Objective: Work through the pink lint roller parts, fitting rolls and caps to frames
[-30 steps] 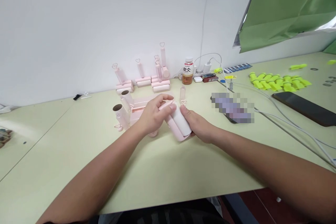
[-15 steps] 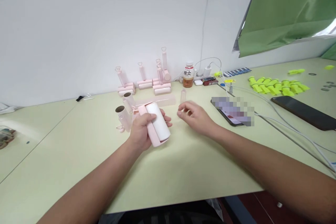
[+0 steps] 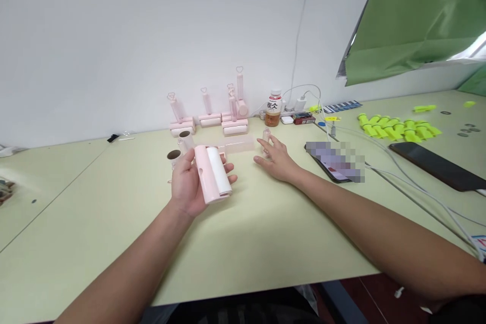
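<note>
My left hand (image 3: 187,182) holds a pink lint roller head (image 3: 207,174) with a white paper roll in it, palm up, over the table. No handle shows on it; a small hole is visible in its pink casing. Fingers apart, my right hand (image 3: 279,159) reaches to a clear pinkish handle (image 3: 266,135) standing on the table; whether they touch it I cannot tell. Behind my left hand stand two pale rolls with brown cores, one roll (image 3: 185,136) farther back and one roll (image 3: 174,157) nearer, partly hidden. A clear pinkish cover (image 3: 239,144) lies farther back.
Several pink lint rollers (image 3: 234,126) with heart-topped handles stand along the wall, beside a drink bottle (image 3: 273,109). To the right lie a phone (image 3: 326,162), a dark phone (image 3: 436,164), white cables (image 3: 417,187) and several neon-yellow pieces (image 3: 398,127).
My left hand has moved slightly left and turned the lint roller head, so more of its pink casing faces me. The right hand's fingers have spread and come close to the clear handle.
</note>
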Tool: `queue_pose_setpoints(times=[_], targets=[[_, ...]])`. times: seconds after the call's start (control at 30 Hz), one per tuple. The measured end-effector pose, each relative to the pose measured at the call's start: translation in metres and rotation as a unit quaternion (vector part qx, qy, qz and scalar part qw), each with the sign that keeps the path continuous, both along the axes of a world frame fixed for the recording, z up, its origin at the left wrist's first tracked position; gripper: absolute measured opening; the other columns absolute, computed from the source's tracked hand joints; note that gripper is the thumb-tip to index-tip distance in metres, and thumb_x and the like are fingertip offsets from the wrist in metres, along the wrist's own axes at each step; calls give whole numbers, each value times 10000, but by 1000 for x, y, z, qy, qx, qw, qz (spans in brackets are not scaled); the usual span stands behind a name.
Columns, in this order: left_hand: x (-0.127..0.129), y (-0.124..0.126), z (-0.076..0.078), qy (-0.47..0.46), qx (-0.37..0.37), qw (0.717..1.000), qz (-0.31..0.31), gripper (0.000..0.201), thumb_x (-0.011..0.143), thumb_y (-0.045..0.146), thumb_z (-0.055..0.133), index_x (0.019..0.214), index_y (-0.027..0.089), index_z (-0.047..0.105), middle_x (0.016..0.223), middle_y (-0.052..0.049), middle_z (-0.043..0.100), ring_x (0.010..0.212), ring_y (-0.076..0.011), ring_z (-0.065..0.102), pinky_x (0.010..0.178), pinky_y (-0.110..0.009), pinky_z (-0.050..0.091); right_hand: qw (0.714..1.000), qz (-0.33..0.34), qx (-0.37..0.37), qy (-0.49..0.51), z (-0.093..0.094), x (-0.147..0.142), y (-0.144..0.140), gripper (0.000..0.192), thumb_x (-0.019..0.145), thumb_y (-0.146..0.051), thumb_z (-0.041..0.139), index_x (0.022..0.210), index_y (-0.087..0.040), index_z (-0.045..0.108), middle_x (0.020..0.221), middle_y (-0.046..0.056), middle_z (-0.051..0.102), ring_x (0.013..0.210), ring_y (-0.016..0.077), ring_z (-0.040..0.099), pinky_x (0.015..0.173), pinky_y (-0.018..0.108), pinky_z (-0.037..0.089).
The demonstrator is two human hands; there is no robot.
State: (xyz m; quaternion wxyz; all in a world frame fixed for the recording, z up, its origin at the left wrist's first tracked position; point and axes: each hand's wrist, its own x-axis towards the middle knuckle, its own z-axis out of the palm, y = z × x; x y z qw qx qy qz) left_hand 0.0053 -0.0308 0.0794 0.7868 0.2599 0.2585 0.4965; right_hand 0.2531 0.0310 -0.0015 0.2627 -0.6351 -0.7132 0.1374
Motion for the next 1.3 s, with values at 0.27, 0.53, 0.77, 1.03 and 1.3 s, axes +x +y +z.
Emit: queue_pose_setpoints(times=[0.27,0.53,0.77,1.03,1.3], targets=[[-5,6,-14,31,80,996,-27,306,851,463,648,997,194,624,734,-16,639,545,-151,621,463,-268,526,999,27,27,35,-4,6,6,749,878,-529,564,1513,-194,350,1558,185,278,1449,382,219,1141,561,254],[-6,9,-21,95,113,989,-5,344,787,451,704,958,173,594,650,-16,623,548,-185,635,482,-298,539,900,168,382,126,28,-2,-32,203,876,-237,601,1078,-231,591,1141,125,571,1125,266,562,924,444,478],[-5,8,-27,147,171,974,9,526,748,402,756,1172,254,482,709,23,605,563,-168,622,518,-295,536,889,372,241,113,49,-17,-86,366,874,-131,529,1228,-224,523,971,37,682,564,99,480,548,230,435],[-2,2,-27,206,219,954,15,542,727,429,770,1160,249,499,771,26,597,570,-153,611,535,-282,525,902,360,196,134,50,-16,-86,287,871,-181,539,1147,-201,616,843,22,710,556,107,532,541,231,441],[-3,1,-30,242,240,939,43,501,739,431,763,1151,259,534,859,6,612,622,-133,559,563,-236,455,928,327,83,160,53,-20,-87,223,861,-202,551,1043,-185,678,676,-11,621,523,101,474,503,225,384]])
